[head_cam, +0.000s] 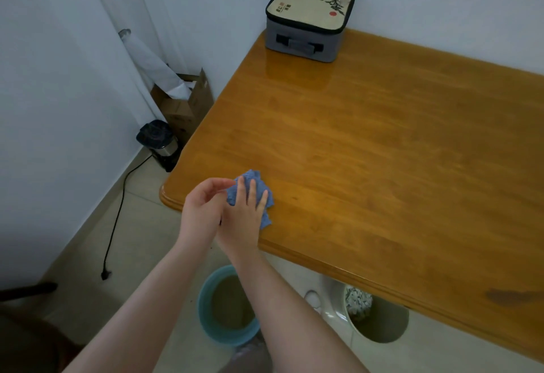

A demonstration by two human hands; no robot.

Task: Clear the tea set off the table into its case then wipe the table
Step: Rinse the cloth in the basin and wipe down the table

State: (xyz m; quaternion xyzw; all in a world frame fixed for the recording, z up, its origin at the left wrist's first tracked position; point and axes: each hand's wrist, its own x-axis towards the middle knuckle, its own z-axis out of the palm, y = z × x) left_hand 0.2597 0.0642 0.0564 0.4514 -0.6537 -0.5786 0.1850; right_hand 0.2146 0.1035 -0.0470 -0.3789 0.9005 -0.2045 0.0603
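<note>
2 round containers stand on the pale tiled floor (141, 243) at the near edge of the view: a blue bucket (203, 302) whose inside looks dull brown, and to its right a cream bin (382, 324) with a crumpled grey-white wad (358, 299) at its rim. Further off, in the corner by the white wall (59, 78), an open cardboard box (190, 107) holds 1 long white roll (153, 59) that leans back at a slant. Just in front of the box sits a small dark can (160, 141) with a black liner. A black cord (117, 213) trails from there across the tiles, ending in a loose plug (106, 275).
</note>
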